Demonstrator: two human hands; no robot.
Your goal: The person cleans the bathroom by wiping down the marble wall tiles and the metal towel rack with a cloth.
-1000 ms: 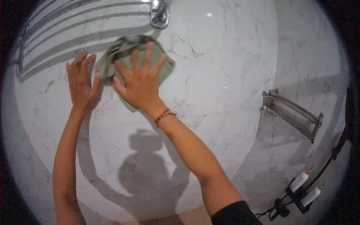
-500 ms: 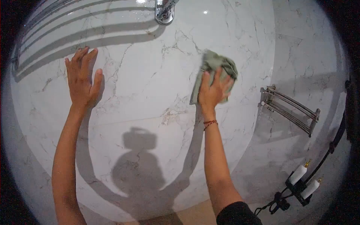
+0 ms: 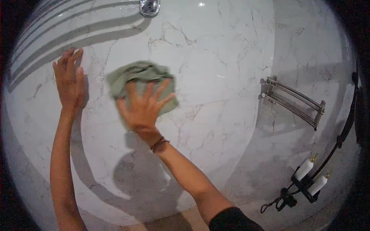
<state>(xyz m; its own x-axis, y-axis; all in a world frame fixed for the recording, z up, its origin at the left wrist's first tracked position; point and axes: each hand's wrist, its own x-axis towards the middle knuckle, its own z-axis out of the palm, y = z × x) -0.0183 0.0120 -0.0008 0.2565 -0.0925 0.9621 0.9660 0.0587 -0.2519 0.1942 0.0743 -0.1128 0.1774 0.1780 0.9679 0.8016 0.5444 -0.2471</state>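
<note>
Against the white marbled wall (image 3: 216, 84), my right hand (image 3: 144, 104) holds a grey-green cloth (image 3: 144, 71), pressing it flat under spread fingers. The cloth is bunched into folds above the fingertips, and its edges stick out on both sides of the hand. To the left, my left hand (image 3: 70, 82) is open and holds nothing, its fingers pointing up along the wall. Its palm faces the wall; whether the whole palm touches cannot be seen.
A metal rack (image 3: 77, 17) with curved bars runs across the top left, ending near a chrome fitting (image 3: 149, 7). A metal rail shelf (image 3: 295, 100) is fixed on the right side wall. Below it, two white bottles (image 3: 304, 169) sit in a black holder beside a dark hose (image 3: 339, 140).
My right hand has swept the cloth left across the wall, closer to my left hand. The left hand stays raised at the wall. The view has shifted slightly.
</note>
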